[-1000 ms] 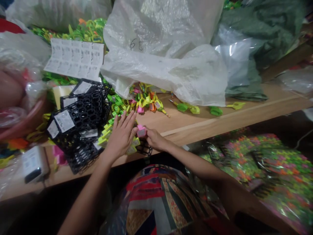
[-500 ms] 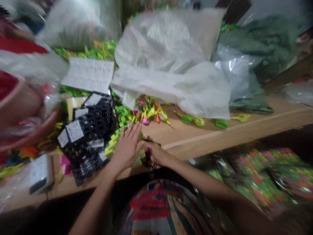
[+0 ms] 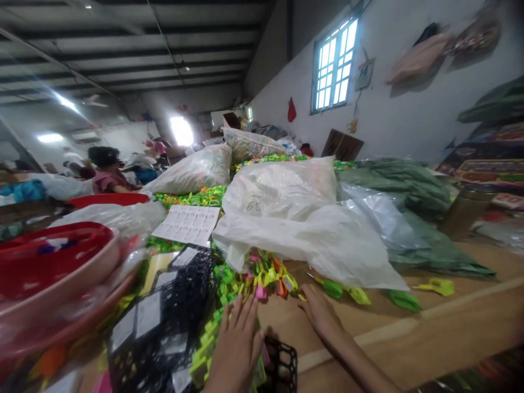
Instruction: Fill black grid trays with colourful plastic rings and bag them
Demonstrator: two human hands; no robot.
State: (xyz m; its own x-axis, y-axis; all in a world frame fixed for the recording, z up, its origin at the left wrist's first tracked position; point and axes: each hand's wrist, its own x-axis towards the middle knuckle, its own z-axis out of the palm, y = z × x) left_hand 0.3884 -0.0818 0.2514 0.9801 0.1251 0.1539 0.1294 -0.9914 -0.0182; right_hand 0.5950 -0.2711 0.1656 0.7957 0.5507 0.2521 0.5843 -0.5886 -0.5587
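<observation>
My left hand (image 3: 237,346) lies palm down with its fingers spread, at the bottom of the view, against a heap of lime-green plastic pieces (image 3: 208,349). Beside it stands a stack of black plastic mesh panels (image 3: 164,322) with white labels. A small black mesh piece (image 3: 280,365) sits between my hands. My right hand (image 3: 321,314) rests over the wooden table (image 3: 409,327), near a bright green plastic piece (image 3: 332,289). Just above my hands lies a mixed pile of yellow, orange and pink plastic pieces (image 3: 266,278). Neither hand shows anything held.
A white plastic sack (image 3: 282,218) marked 65 and a printed sheet (image 3: 186,225) lie behind the pile. A blurred red basin (image 3: 53,262) sits at the left, a green bag (image 3: 413,240) at the right. A seated person (image 3: 108,177) in pink is far back.
The view has tilted up and now shows the hall. My hands have moved apart, and the pink piece between them is no longer visible there.
</observation>
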